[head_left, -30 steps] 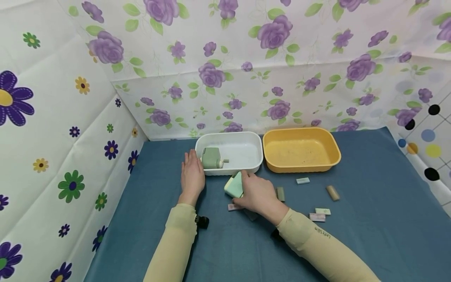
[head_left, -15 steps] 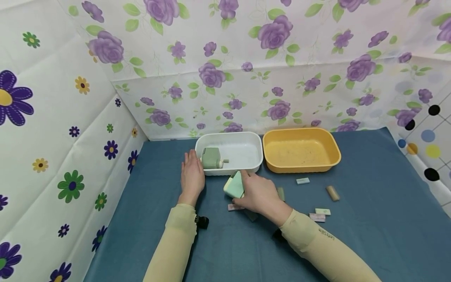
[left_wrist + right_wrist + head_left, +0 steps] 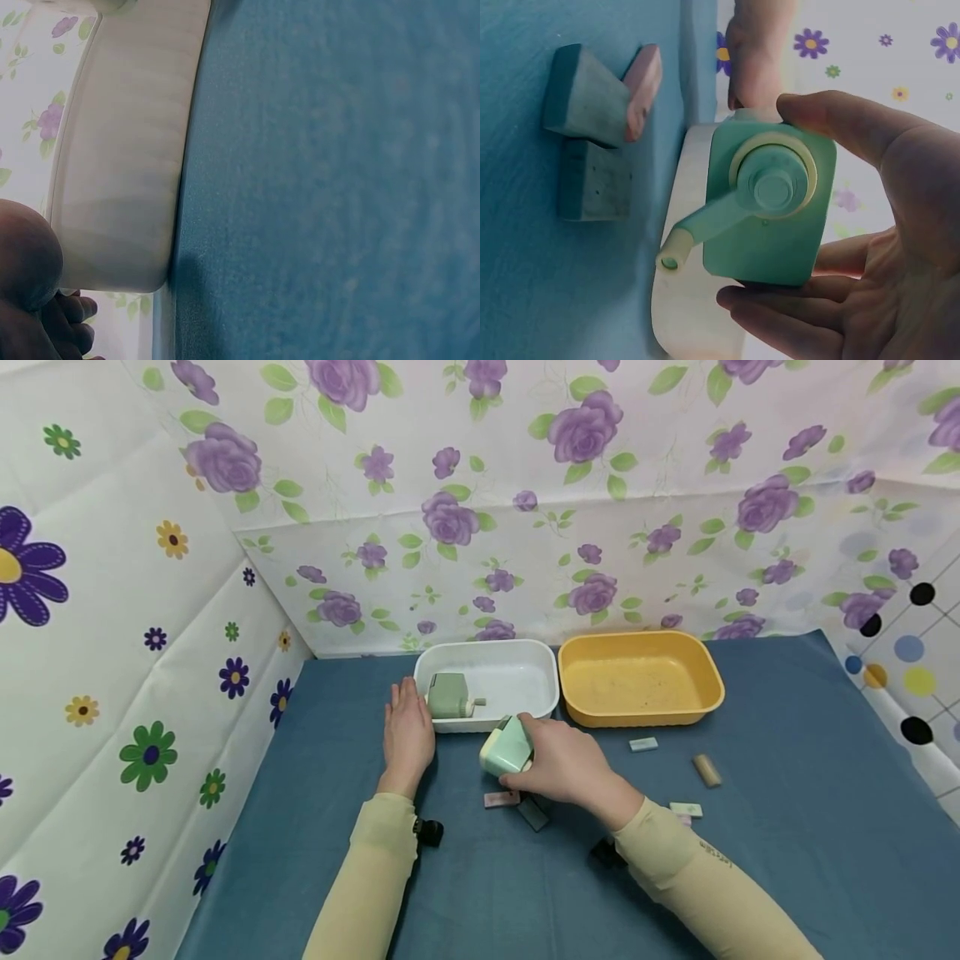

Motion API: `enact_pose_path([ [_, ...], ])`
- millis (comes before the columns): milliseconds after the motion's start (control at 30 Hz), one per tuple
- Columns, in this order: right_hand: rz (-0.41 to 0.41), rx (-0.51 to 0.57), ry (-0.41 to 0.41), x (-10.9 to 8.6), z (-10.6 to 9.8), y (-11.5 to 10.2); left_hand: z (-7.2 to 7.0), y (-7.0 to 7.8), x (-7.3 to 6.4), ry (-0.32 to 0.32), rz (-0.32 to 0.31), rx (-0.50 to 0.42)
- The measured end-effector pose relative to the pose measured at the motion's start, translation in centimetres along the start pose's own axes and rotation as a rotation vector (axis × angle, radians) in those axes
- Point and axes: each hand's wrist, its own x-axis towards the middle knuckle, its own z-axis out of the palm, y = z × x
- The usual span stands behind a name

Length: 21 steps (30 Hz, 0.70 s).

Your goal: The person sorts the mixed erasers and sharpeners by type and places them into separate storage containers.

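My right hand (image 3: 566, 762) grips a mint-green crank pencil sharpener (image 3: 504, 747) between thumb and fingers, just in front of the white tray (image 3: 517, 723). In the right wrist view the sharpener's crank handle (image 3: 709, 220) faces the camera. A second, duller green crank sharpener (image 3: 447, 696) lies in the left end of the white tray. My left hand (image 3: 408, 735) rests against that tray's left end, fingers straight. Beneath the right hand, a pink eraser (image 3: 502, 799) and a dark grey-green eraser (image 3: 533, 814) lie on the cloth; another grey-green eraser (image 3: 596, 184) shows in the right wrist view.
A yellow tray (image 3: 637, 722) stands right beside the white one. On the blue cloth to the right lie a pale eraser (image 3: 642, 745), a brown cylindrical piece (image 3: 707, 771) and a light green eraser (image 3: 686, 810) by a partly hidden pink one. Flowered sheets rise behind and at left.
My right hand has lifted and tilted the mint-green sharpener slightly, shifting a little right and uncovering more of the erasers below. The left hand stays at the white tray.
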Motion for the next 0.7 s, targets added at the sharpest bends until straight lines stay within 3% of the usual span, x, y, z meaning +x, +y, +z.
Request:
enact_pose_path([
  [433,-0.012,0.093,-0.038,-0.3,-1.3,0.4,-0.1,0.0,-0.1,-0.009,0.003,-0.008],
  [700,-0.053,0.077,-0.035,-0.4,-1.2,0.7,-0.1,0.0,-0.1,-0.005,0.007,0.003],
])
